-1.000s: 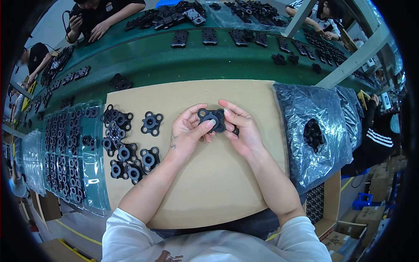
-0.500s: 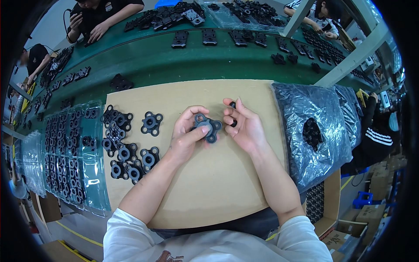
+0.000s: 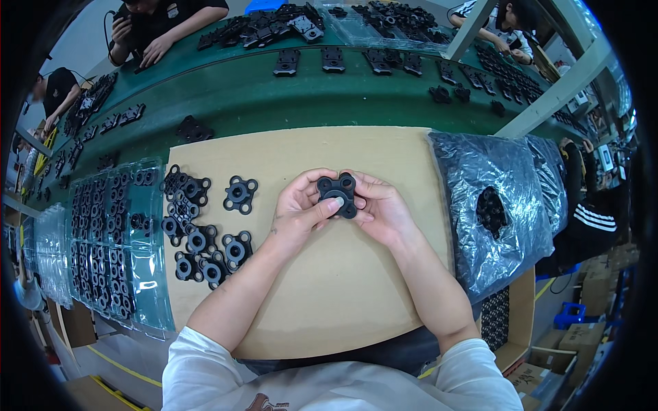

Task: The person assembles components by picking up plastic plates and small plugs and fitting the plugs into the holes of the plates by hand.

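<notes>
Over the middle of the cardboard sheet (image 3: 329, 294), a black four-lobed part (image 3: 330, 189) with a round centre is held between both hands. My left hand (image 3: 296, 205) grips it from the left, thumb pressed on its centre. My right hand (image 3: 385, 211) closes on its right side, thumb and fingers at the right-hand lobes. Any small black piece in the right fingers is hidden, and I cannot tell whether one sits in a lobe. A similar four-lobed part (image 3: 240, 194) lies alone to the left, beside a cluster of several more (image 3: 201, 239).
Clear plastic trays (image 3: 152, 274) filled with round-centred black parts stand at the left. A plastic bag (image 3: 473, 253) of black parts lies right, above an open carton (image 3: 526, 322). Beyond runs a green conveyor (image 3: 274, 103) with black parts, co-workers around it, and a metal post (image 3: 558, 89).
My right hand has moved left from beside the part onto its right side. The small black pieces seen in its fingers are now out of sight. The part has turned in my left hand.
</notes>
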`<state>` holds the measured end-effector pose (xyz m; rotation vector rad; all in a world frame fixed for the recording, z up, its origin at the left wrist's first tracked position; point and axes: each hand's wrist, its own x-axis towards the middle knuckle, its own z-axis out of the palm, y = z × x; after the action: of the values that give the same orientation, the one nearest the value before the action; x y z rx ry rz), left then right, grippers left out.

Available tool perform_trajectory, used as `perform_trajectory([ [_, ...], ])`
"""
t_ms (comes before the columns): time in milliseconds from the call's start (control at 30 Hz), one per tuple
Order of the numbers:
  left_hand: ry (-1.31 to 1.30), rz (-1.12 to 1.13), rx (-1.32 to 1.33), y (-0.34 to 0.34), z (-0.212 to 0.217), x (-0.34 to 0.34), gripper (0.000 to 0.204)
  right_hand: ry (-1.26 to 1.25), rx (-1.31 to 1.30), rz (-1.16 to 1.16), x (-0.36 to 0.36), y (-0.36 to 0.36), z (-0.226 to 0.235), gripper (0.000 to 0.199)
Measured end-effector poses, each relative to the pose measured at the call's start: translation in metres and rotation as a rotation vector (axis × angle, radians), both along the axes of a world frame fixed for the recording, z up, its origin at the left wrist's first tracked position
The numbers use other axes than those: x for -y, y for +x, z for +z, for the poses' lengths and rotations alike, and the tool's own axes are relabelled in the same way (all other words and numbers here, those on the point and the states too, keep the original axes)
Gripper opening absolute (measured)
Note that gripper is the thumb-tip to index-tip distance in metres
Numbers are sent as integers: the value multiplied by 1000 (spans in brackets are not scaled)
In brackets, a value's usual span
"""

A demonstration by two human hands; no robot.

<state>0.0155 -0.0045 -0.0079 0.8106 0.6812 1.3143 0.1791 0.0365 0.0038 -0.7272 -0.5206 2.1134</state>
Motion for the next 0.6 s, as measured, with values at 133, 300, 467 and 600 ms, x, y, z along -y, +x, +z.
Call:
perform_trajectory([
  [133,0,16,-13,1,1,0,42,-107,-64,-57,1,-4,6,20],
  [300,-18,43,-32,2,1,1,42,102,69,-46,4,-3,4,16],
  [467,-40,40,-15,1,0,0,43,255,243,-111,8,-6,0,18],
  [600,-60,49,-50,2,2,0,43,360,422,-160,13,-12,11,16],
])
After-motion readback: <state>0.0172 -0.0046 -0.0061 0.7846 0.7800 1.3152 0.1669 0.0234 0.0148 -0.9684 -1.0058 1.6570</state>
